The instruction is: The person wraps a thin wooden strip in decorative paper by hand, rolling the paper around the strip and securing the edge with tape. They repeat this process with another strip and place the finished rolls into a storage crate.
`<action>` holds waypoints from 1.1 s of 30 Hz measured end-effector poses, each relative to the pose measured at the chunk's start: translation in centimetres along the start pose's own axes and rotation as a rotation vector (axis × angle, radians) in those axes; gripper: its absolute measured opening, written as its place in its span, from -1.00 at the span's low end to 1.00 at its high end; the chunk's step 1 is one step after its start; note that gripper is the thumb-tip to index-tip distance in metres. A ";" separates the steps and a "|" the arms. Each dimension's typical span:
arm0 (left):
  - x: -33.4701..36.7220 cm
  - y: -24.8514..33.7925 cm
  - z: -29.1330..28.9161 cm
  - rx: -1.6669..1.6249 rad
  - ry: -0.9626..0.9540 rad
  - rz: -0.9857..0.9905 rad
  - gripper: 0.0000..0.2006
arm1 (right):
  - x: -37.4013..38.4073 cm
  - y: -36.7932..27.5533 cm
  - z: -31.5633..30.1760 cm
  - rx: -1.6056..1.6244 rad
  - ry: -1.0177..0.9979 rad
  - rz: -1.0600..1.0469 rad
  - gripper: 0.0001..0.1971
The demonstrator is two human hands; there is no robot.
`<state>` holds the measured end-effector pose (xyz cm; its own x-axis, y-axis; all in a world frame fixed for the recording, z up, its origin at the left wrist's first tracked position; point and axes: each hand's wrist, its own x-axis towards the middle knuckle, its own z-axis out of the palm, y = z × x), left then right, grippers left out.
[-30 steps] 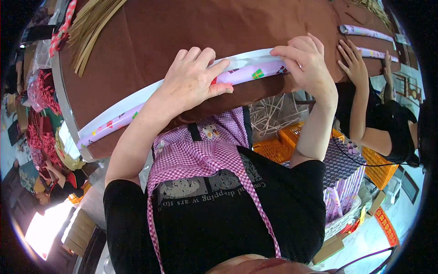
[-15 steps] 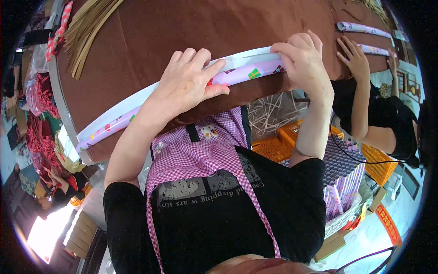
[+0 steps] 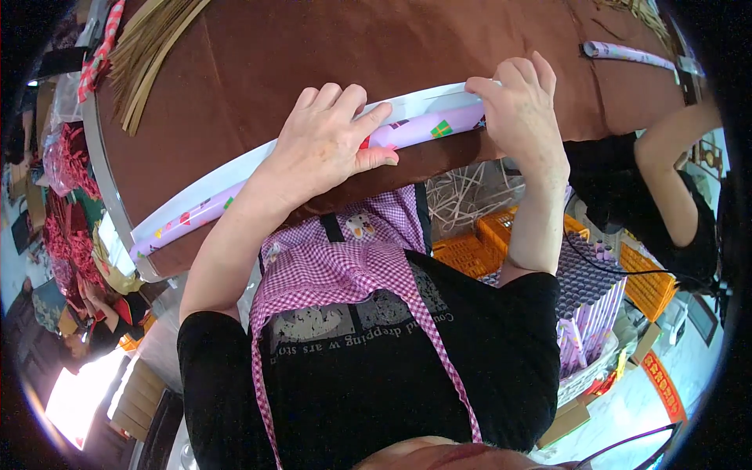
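Note:
A long lilac roll of gift wrap [image 3: 419, 129] with coloured present pictures lies along the near edge of the brown-covered table. Its loose white-backed flap [image 3: 435, 97] stands out along the far side. My left hand [image 3: 333, 137] is over the middle of the roll, fingers curled on the flap, thumb against the lilac face. At the right end, my right hand [image 3: 523, 110] has its thumb and fingers closed on the paper, hiding that end. The left end of the roll sticks out past my left forearm, near the table corner.
Dry flat strips [image 3: 160, 55] lie at the far left of the table cloth [image 3: 258, 47]. Another lilac roll [image 3: 630, 53] rests at the far right, near a co-worker's arm [image 3: 666, 168]. Below the table are an orange crate [image 3: 646, 278] and a white basket [image 3: 591, 372] packed with rolls.
At the right, the co-worker's hands have drawn off the table, and one of the two rolls there is out of view. My hands have barely shifted on the paper.

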<state>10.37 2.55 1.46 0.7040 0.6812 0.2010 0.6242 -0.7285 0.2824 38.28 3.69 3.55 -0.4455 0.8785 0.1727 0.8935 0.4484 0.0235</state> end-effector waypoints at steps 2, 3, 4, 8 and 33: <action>0.0 0.0 0.0 -0.003 0.002 0.000 -0.41 | -0.1 -0.1 0.0 0.003 0.008 -0.004 -0.79; 0.0 0.0 0.1 0.002 -0.003 -0.003 -0.41 | 0.0 -0.2 0.1 -0.007 0.010 -0.004 -0.78; 0.0 0.0 0.1 0.007 -0.007 -0.006 -0.41 | -0.1 -0.3 0.1 -0.018 0.011 -0.005 -0.77; 0.1 0.1 -0.2 -0.003 -0.023 -0.015 -0.40 | -0.3 -0.7 0.3 -0.044 0.025 -0.006 -0.75; 5.1 -0.3 1.2 0.058 -0.094 0.116 -0.45 | -0.6 -1.0 0.5 -0.027 0.051 0.019 -0.75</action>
<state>14.19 6.18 1.30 0.7993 0.5845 0.1398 0.5535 -0.8066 0.2074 37.61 2.83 2.97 -0.4257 0.8770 0.2230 0.9032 0.4266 0.0464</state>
